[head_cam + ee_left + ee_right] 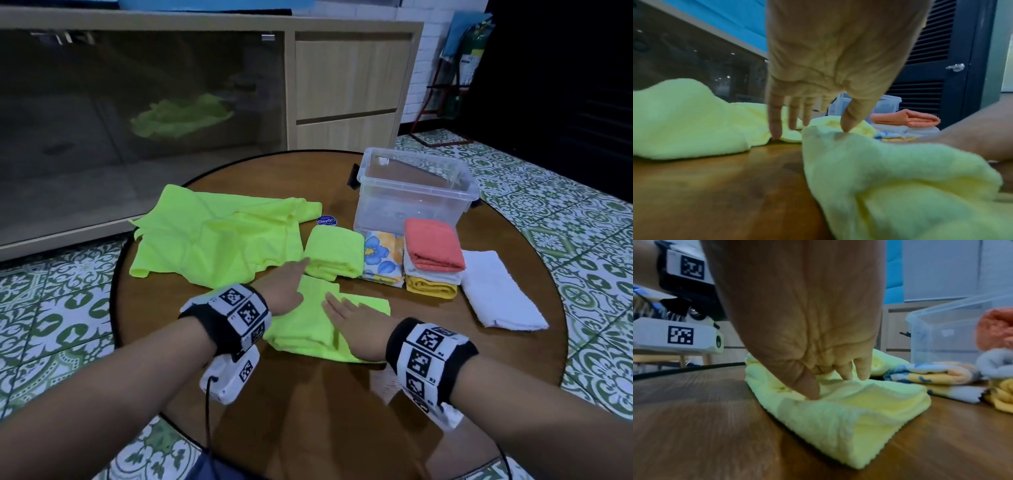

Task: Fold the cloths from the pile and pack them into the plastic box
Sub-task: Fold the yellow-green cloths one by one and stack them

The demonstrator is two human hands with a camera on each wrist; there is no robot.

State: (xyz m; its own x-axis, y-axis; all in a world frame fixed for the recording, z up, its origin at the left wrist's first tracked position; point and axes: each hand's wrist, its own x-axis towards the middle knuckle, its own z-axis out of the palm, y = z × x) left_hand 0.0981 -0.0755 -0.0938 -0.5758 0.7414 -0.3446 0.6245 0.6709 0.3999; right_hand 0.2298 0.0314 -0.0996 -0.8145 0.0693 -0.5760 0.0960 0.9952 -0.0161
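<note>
A half-folded lime cloth [308, 329] is laid on the near middle of the round wooden table [342, 411]. The left hand [284, 287] is placed flat at the cloth's left far edge, fingers straight; in the left wrist view its thumb is set on the cloth [890, 170] while its fingers [774, 123] are pointed down to the table just beside it. The right hand [346, 325] is laid open on the cloth's top, fingers extended toward the far left; in the right wrist view the thumb and fingertips [861, 369] are pressed into the cloth [849, 410], with nothing gripped.

Just beyond the hands, a folded lime cloth [334, 253] is seen, and to its right a folded floral cloth [383, 257]. Further right, a stack is formed of an orange cloth [433, 245] on top, a white one beneath and a yellow cloth [430, 287] at the bottom. A folded white towel [496, 291] is laid on the right of the stack. The clear plastic box [411, 192] is stood at the far right of the table, touching or just behind the folded row. The pile of unfolded lime cloths [219, 236] is spread across the left far part of the table. A round blue sticker [326, 221] is seen between the pile and the box.
</note>
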